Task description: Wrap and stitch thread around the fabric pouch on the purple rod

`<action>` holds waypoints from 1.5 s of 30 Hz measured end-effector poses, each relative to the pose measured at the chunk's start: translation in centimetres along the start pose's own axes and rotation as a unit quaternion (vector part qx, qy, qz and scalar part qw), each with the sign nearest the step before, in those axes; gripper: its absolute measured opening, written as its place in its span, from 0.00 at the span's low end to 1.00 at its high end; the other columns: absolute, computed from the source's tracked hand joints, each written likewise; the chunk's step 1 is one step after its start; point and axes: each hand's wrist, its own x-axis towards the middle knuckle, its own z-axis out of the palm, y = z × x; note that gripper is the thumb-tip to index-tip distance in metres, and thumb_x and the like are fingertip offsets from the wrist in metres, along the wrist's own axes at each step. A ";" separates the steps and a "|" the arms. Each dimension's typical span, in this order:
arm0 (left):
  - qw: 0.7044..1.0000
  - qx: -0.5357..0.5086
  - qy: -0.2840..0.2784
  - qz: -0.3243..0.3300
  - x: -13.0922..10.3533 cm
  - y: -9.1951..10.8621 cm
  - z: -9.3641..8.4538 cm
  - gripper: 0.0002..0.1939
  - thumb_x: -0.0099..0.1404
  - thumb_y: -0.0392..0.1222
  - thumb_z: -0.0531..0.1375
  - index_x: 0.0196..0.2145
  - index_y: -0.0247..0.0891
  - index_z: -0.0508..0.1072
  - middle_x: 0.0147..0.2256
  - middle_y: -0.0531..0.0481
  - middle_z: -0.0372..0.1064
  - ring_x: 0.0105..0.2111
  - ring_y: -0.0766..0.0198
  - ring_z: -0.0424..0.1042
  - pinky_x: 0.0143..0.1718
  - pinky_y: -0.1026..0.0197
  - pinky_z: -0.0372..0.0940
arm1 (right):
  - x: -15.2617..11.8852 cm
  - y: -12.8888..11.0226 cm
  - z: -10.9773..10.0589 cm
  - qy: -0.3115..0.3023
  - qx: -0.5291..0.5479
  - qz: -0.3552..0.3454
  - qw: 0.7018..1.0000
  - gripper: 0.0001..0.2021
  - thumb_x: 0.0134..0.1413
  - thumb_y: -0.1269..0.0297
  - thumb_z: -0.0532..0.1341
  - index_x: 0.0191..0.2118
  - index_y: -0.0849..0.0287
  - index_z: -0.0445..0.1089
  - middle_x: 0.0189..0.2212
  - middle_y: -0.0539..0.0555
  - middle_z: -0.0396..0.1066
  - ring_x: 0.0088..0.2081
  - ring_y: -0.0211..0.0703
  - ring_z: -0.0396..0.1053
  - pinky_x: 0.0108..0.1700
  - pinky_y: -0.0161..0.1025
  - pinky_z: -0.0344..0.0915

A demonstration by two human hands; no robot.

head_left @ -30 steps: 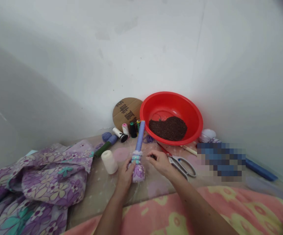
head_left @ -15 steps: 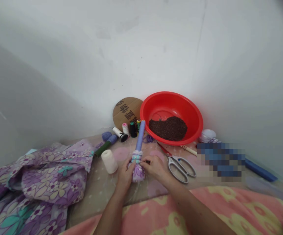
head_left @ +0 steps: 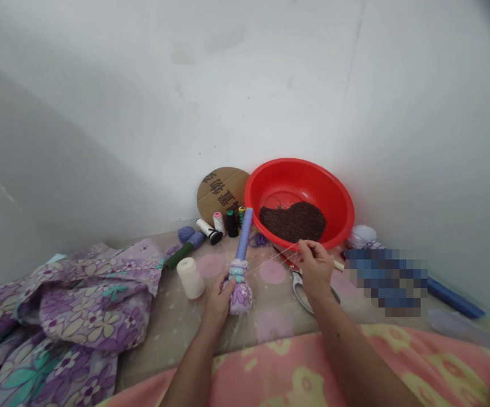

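A purple stick [head_left: 244, 236] rises from a padded floral cloth head [head_left: 240, 297], which is bound around its neck with pale and turquoise material. My left hand [head_left: 219, 297] grips the left side of this head. Away to the right, my right hand [head_left: 313, 263] is pinched at the end of a thin pale thread [head_left: 274, 258], stretched taut from the bound neck. Whether a needle is in the pinch is too small to tell. A white thread cone [head_left: 190, 278] stands left of my left hand. Scissors [head_left: 302, 294] lie partly hidden beneath my right wrist.
Behind are a red basin [head_left: 342, 212] holding dark grains, a round cardboard piece [head_left: 215, 192] and small spools [head_left: 232, 224]. Floral fabric [head_left: 96, 311] is heaped at left. A white yarn ball [head_left: 362, 233] and blue roll [head_left: 452, 297] lie right; a pink-yellow blanket [head_left: 270, 373] is in front.
My right hand has moved from the bound neck up and to the right, drawing the thread out. My left hand remains on the floral head.
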 end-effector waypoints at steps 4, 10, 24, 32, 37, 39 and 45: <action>1.000 -0.005 0.001 0.003 0.1 0.0 0.0 0.20 0.54 0.49 0.56 0.40 0.34 0.71 0.37 0.46 0.71 0.38 0.57 0.69 0.39 0.59 0.62 | 0.3 0.3 -0.6 0.017 -0.182 -0.101 0.978 0.14 0.50 0.57 0.53 0.28 0.62 0.68 0.22 0.53 0.68 0.24 0.39 0.63 0.29 0.36 0.59; 1.000 -0.005 -0.001 0.009 0.0 0.4 0.0 0.20 0.53 0.49 0.56 0.40 0.34 0.71 0.38 0.46 0.72 0.38 0.56 0.69 0.40 0.59 0.61 | -1.0 1.2 0.1 -0.168 -0.349 -0.186 0.903 0.14 0.50 0.64 0.51 0.38 0.60 0.71 0.33 0.58 0.73 0.33 0.45 0.68 0.35 0.39 0.60; 1.000 -0.004 -0.005 -0.001 -0.1 0.8 0.0 0.20 0.53 0.48 0.55 0.40 0.33 0.70 0.38 0.45 0.71 0.38 0.56 0.68 0.40 0.58 0.61 | -4.2 3.0 1.9 -0.447 -0.186 -0.002 0.875 0.10 0.42 0.70 0.57 0.30 0.60 0.75 0.27 0.54 0.75 0.29 0.42 0.70 0.32 0.37 0.64; 1.000 -0.020 0.007 -0.008 -0.4 1.5 0.1 0.18 0.52 0.48 0.56 0.37 0.33 0.71 0.35 0.46 0.72 0.35 0.57 0.69 0.37 0.60 0.62 | -5.3 4.3 3.2 -0.443 -0.130 0.071 0.884 0.05 0.39 0.70 0.59 0.23 0.61 0.73 0.21 0.50 0.71 0.25 0.37 0.65 0.27 0.32 0.59; 1.000 -0.016 0.007 -0.014 -0.3 1.4 0.1 0.18 0.52 0.48 0.56 0.38 0.34 0.71 0.36 0.47 0.72 0.36 0.57 0.69 0.37 0.61 0.62 | -4.5 2.7 2.7 -0.434 -0.051 0.109 0.893 0.05 0.38 0.70 0.60 0.18 0.62 0.67 0.14 0.46 0.60 0.19 0.32 0.56 0.22 0.30 0.53; 1.000 -0.012 0.008 -0.016 -0.2 1.2 0.0 0.19 0.53 0.48 0.56 0.39 0.34 0.71 0.35 0.47 0.72 0.36 0.58 0.69 0.37 0.61 0.61 | -3.7 1.8 2.0 -0.421 0.012 0.122 0.899 0.06 0.40 0.67 0.60 0.19 0.62 0.66 0.15 0.45 0.59 0.19 0.31 0.56 0.22 0.30 0.52; 0.999 -0.031 0.000 -0.008 -0.2 1.0 0.1 0.19 0.53 0.48 0.56 0.38 0.34 0.71 0.36 0.46 0.71 0.36 0.58 0.69 0.38 0.60 0.61 | -0.3 -0.3 -0.3 -0.243 0.235 0.153 0.929 0.09 0.41 0.64 0.63 0.21 0.60 0.62 0.12 0.41 0.49 0.16 0.29 0.50 0.22 0.30 0.53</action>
